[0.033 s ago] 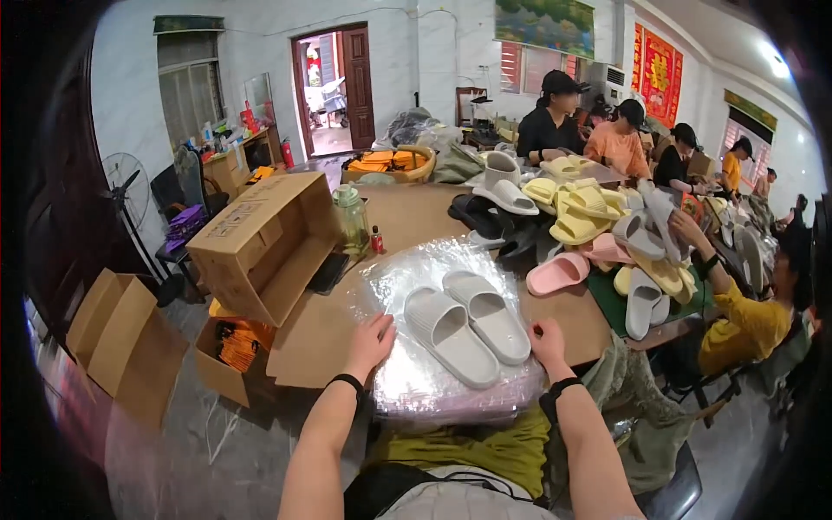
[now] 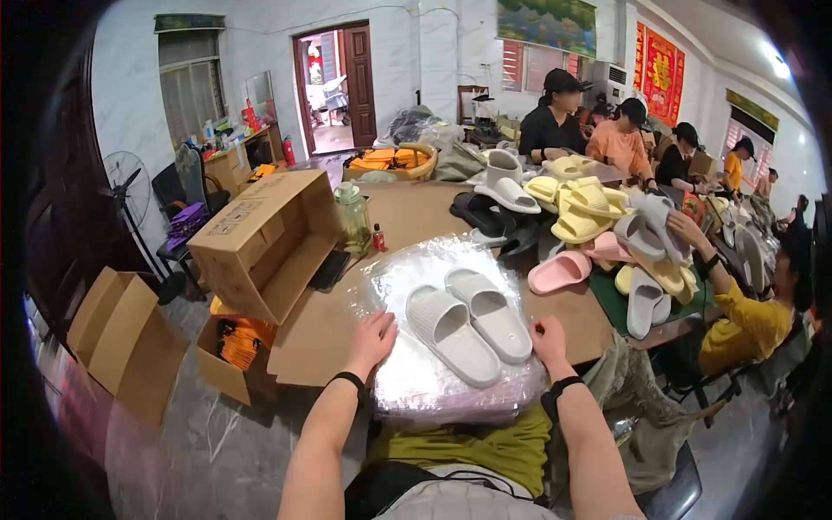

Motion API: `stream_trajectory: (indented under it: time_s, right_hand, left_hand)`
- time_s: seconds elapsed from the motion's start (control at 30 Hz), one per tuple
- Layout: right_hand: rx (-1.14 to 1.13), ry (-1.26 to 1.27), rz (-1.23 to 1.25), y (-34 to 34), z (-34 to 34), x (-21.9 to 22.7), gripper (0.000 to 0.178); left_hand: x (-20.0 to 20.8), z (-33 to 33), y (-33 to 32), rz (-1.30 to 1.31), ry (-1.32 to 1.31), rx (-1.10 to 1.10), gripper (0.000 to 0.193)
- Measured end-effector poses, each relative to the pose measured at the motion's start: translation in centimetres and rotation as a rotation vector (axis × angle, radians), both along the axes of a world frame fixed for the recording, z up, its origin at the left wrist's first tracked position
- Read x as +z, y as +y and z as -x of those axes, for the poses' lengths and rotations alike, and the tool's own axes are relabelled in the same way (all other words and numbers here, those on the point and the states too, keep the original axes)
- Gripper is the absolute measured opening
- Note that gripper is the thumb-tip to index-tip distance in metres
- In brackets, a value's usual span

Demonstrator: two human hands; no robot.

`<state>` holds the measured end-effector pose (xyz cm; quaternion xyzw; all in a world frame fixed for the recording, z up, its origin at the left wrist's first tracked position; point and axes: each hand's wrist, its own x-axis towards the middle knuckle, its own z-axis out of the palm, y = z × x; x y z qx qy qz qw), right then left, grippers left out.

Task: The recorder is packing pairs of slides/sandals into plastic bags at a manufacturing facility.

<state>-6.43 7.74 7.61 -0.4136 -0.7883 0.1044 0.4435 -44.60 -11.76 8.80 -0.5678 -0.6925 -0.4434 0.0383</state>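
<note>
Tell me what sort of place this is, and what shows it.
Probably a small slipper-packing workshop: gray slippers lie on clear plastic packaging, a mixed-color slipper pile sits nearby, and several people are at the tables.

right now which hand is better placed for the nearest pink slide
Probably the right hand: the nearest pink slide lies just beyond it; grey slides separate the left hand from it.

The cardboard box [image 2: 260, 221] at the left edge of the tabletop [image 2: 407, 208] bears a row of large dark printed letters on its upward face, slanted and blurred. Beyond the tabletop's far right corner, a red wall banner [image 2: 666, 74] shows one big gold character, with smaller gold marks around it too fine to make out.
</note>
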Motion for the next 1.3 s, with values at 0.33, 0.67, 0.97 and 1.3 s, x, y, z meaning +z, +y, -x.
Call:
stream_trajectory:
  time_s: [0.33, 0.67, 0.97, 1.3]
  right_hand:
    - [-0.002, 0.003, 0.039, 0.3, 0.2, 0.2, 0.013]
    - [-0.035, -0.076, 0.000, 0.5, -0.3, -0.6, 0.011]
    - [0.025, 0.221, 0.180, 0.5, -2.1, -0.8, 0.010]
    - [1.406, 0.408, 0.945, -20.8, -6.5, 16.2, 0.041]
  left_hand:
    - [0.2, 0.2, 0.0, 0.063, 0.025, 0.014, 0.034]
    - [-0.3, 0.5, -0.1, 0.040, 0.024, -0.015, 0.037]
    - [-0.5, 0.0, 0.1, 0.037, 0.091, -0.002, 0.038]
    - [1.4, 0.5, -0.4, 0.024, 0.129, 0.001, 0.034]
